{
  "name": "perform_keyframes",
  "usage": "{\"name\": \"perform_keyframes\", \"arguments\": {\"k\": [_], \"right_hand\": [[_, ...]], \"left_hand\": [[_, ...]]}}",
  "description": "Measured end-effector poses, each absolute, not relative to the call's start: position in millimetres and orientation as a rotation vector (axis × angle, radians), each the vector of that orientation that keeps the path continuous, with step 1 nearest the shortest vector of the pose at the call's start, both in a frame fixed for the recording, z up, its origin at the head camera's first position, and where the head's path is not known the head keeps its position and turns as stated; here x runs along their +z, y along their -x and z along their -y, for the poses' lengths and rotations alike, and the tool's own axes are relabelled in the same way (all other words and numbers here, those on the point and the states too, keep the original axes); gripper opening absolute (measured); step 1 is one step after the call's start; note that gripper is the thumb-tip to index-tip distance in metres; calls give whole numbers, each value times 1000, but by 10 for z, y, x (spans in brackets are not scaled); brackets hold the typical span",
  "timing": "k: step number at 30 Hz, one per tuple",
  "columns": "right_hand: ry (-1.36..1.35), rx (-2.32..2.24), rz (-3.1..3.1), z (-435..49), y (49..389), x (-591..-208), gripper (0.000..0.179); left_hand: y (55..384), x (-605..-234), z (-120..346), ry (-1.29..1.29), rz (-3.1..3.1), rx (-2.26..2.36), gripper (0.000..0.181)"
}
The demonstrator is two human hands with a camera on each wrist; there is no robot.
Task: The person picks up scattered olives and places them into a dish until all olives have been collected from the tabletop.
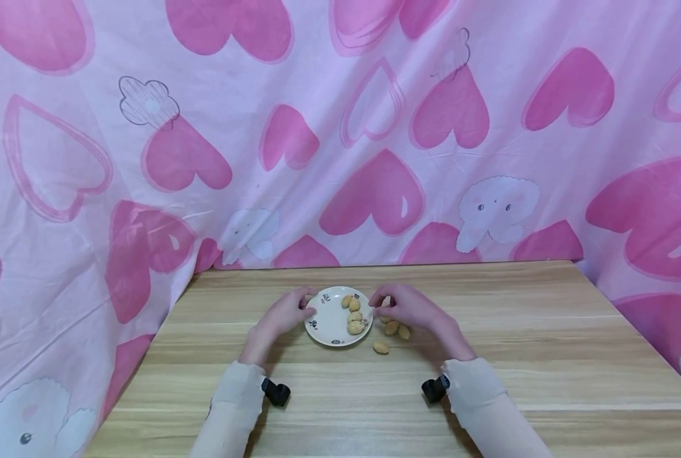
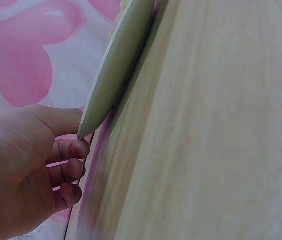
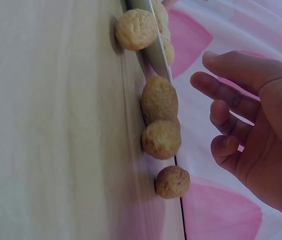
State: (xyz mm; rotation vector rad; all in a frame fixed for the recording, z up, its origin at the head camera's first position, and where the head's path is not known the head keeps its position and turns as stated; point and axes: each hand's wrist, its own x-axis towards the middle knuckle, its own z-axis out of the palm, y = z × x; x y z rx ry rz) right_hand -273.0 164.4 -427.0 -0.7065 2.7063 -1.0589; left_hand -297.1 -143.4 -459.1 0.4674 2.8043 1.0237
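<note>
A person's left hand (image 1: 285, 312) pinches the rim of a round, white, glossy plate with small dark printed motifs (image 1: 329, 318), while the right hand (image 1: 405, 307) hovers at the opposite edge, fingers loosely bent, with nothing visible between thumb and fingertips. The one-sided pinch probably serves to steady the plate, leaving its face and right side unobstructed. In the head view the right fingertips seem to meet the rim; the right wrist view shows a gap there, so contact cannot be confirmed.

Several oval, tan, wrinkle-shelled nuts (image 1: 355, 328) cluster on the plate's right half, its raised rim likely keeping them from rolling off. Other loose nuts (image 3: 161, 139) lie on the pale wood-grain worktop (image 1: 340, 407) just right of the plate, some partly hidden by the right hand in the head view, a spot within its easy reach. One stray nut (image 1: 381, 346) sits a little apart, nearer the person.

Farther out, black wrist cameras (image 1: 276, 392) sit at the cuffs of light-coloured sleeves (image 1: 234, 407), apparently to view each hand's work. Beyond hangs a pink-and-white cloth printed with hearts (image 1: 340, 159), probably a backdrop.
</note>
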Motion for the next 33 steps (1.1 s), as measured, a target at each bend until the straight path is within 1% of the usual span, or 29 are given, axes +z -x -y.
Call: {"name": "perform_keyframes", "arguments": {"k": [7,15,33], "right_hand": [[718,-1062,-2723,-1717,2759,-4274,14],[648,-1088,-2740,-1803,2785,-4319,18],[696,-1117,-2727,-1954,2889,-4486,21]], "left_hand": [[2969,-4589,1427,-466,-2802,1026,48],[2971,-4593,1429,-467,-2809,1020,48],[2983,-4618,1434,-475,-2818,1011,48]]}}
